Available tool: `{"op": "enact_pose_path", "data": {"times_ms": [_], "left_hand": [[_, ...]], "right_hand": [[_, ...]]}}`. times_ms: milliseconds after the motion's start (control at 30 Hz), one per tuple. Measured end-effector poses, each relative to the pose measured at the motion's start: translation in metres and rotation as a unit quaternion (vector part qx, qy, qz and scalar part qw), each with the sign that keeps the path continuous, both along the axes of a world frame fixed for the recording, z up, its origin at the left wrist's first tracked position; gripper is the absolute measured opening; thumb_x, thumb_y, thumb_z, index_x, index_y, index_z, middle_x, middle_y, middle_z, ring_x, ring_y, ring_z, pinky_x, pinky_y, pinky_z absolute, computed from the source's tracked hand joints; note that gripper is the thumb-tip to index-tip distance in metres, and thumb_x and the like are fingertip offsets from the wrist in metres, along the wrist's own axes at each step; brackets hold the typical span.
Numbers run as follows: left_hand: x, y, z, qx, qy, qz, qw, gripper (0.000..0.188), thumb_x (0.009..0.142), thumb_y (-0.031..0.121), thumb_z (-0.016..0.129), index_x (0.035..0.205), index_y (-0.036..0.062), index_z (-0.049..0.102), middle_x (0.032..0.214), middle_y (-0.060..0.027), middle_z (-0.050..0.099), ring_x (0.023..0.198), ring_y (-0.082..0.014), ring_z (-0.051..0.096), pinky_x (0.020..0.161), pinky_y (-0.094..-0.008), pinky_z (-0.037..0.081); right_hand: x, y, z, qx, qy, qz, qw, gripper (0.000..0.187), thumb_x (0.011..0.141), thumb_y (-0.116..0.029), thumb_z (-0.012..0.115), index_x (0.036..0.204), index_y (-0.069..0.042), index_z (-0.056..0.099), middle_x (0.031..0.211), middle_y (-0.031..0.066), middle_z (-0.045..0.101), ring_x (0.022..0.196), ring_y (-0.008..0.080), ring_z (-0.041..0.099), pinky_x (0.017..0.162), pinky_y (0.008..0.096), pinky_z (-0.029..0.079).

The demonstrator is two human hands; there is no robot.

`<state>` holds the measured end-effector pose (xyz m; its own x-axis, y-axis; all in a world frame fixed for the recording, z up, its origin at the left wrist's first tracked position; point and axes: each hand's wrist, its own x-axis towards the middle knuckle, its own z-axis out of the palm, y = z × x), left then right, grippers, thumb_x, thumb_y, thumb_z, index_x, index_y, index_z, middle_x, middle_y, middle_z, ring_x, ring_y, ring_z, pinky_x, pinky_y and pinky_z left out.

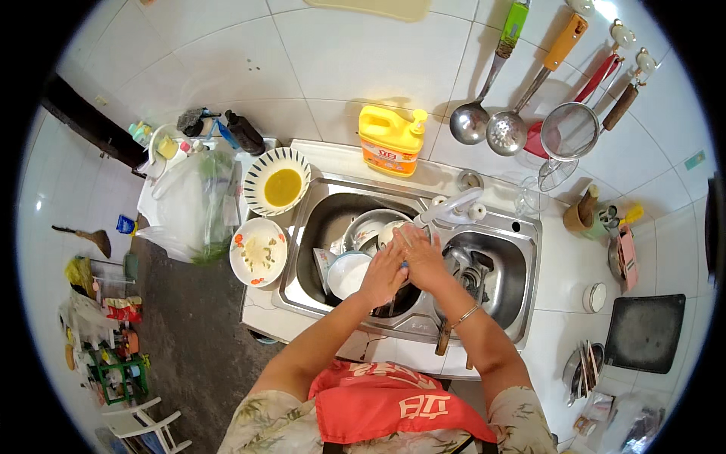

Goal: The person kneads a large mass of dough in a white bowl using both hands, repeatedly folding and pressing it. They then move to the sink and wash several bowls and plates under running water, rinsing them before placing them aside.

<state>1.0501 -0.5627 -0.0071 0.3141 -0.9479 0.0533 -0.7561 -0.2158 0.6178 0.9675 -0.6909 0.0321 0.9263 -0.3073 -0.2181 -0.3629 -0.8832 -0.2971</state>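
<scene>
Reaching over the sink (510,265)

Our left hand (384,278) and right hand (420,256) lie close together, fingers extended; whether they pinch anything, we cannot tell. One white bowl (346,274) sits just left of our left hand; the faucet (458,206) stands just beyond our right.

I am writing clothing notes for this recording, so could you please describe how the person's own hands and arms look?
The left hand and right hand show no gloves. A thin, shiny bangle circles the right wrist; none shows on the left. The short sleeves are pale with a green-brown leaf print.
</scene>
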Motion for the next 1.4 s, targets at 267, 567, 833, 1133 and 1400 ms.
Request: {"op": "enact_pose_path", "data": {"times_ms": [267,567,833,1133,1400], "left_hand": [[-0.040,-0.015,-0.004,-0.210,0.496,0.166,0.826,0.053,0.092,0.015,0.046,0.138,-0.0010,0.024,0.126,-0.0176,0.044,0.111,-0.0239,0.045,0.094,-0.0325,0.038],[0.003,-0.040,-0.043,-0.061,0.615,0.282,0.734,0.046,0.096,0.032,0.034,0.126,-0.0024,0.039,0.115,-0.0165,0.053,0.102,-0.0232,0.054,0.088,-0.0331,0.042],[-0.027,-0.049,0.008,-0.158,0.643,0.278,0.696,0.037,0.097,0.029,0.038,0.111,-0.0021,0.051,0.111,-0.0143,0.056,0.100,-0.0211,0.054,0.087,-0.0308,0.041],[0.013,-0.053,-0.028,-0.052,0.516,0.321,0.793,0.033,0.089,0.022,0.047,0.086,-0.0069,0.061,0.077,-0.0204,0.062,0.072,-0.0280,0.060,0.068,-0.0367,0.045],[0.011,-0.049,-0.006,-0.063,0.264,0.217,0.938,0.052,0.092,0.043,0.034,0.076,-0.0002,0.058,0.073,-0.0201,0.060,0.074,-0.0383,0.057,0.066,-0.0455,0.042]], "right_hand": [[0.016,-0.005,0.005,-0.046,0.021,-0.020,0.999,0.087,0.075,-0.027,0.062,0.144,-0.014,0.011,0.149,0.0125,0.015,0.133,0.0329,0.023,0.107,0.0548,0.007],[0.008,0.030,-0.044,0.103,-0.207,-0.074,0.970,0.059,0.085,-0.028,0.045,0.137,-0.005,0.029,0.143,0.0186,0.026,0.131,0.0363,0.024,0.108,0.0475,0.014],[0.027,0.005,-0.069,0.053,-0.170,-0.261,0.949,0.051,0.090,-0.029,0.043,0.135,-0.009,0.036,0.123,0.0195,0.047,0.121,0.0384,0.036,0.105,0.0462,0.021],[0.019,0.010,-0.034,0.056,-0.243,-0.083,0.965,0.047,0.080,-0.008,0.052,0.126,-0.007,0.047,0.128,0.0197,0.046,0.118,0.0341,0.043,0.103,0.0433,0.027],[0.008,0.027,-0.035,0.480,-0.254,-0.276,0.793,0.045,0.088,-0.017,0.049,0.128,0.001,0.040,0.105,0.0211,0.059,0.094,0.0345,0.058,0.081,0.0375,0.044]]}}
